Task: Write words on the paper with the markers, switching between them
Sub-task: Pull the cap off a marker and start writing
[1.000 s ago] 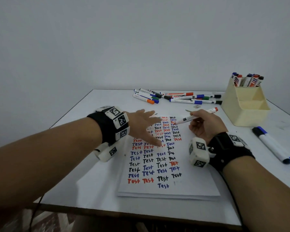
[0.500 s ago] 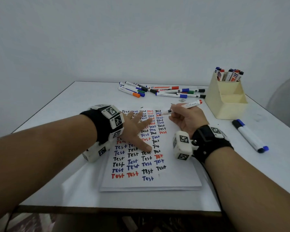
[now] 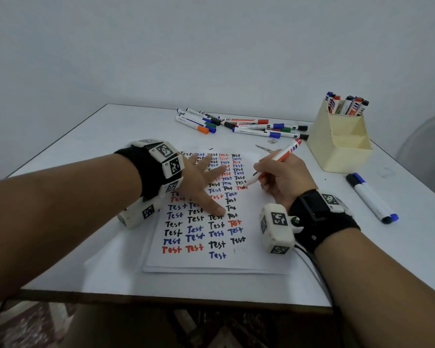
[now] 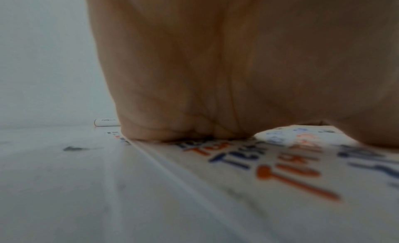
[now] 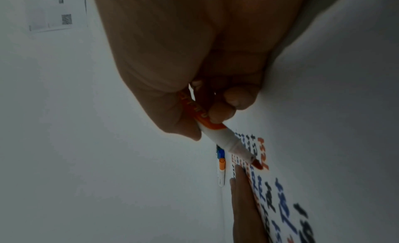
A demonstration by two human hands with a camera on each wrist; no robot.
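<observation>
The red marker (image 3: 274, 164), a second ago lifted with its tip off the sheet, has come down: the right hand (image 3: 281, 179) pinches it and its tip touches the paper (image 3: 249, 262) at a red word just left of that hand. The left hand (image 3: 201, 182) lies flat, fingers spread, pinning the paper. Writing in red looks under way; loose markers (image 3: 236, 124) wait beyond both hands for the next switch.

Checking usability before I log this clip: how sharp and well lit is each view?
Head view: evenly lit, sharp; paper legible. Left wrist: left hand fills the frame, the nearest writing blurred. Right wrist: dim, tilted; right hand shadowed, red marker tip discernible.
</observation>
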